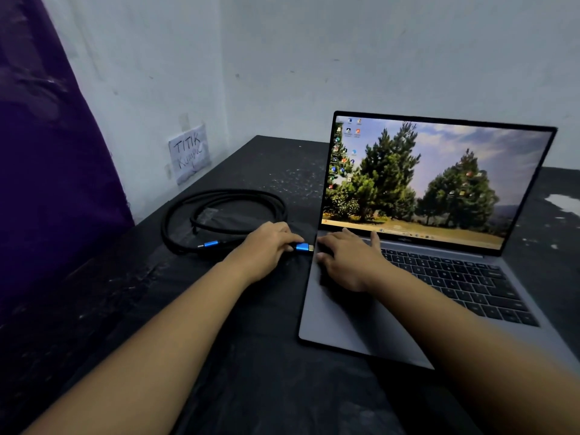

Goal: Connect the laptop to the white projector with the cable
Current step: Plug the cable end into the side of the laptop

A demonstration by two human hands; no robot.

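Observation:
An open grey laptop (345, 324) sits on the black table, its screen lit with a tree wallpaper. A coiled black cable (219, 199) lies to its left. My left hand (266, 249) grips the cable's blue plug (303, 247), whose metal tip points at the laptop's left edge, touching or almost touching it. The cable's other blue plug (211, 244) rests loose on the table. My right hand (348, 262) lies flat on the laptop's deck near its back left corner, fingers spread. No white projector is in view.
The black table (219, 356) stands in a corner of pale walls. A paper note (189, 153) with handwriting is taped to the left wall. A purple cloth (47, 152) hangs at the far left. White scuffs mark the table at right.

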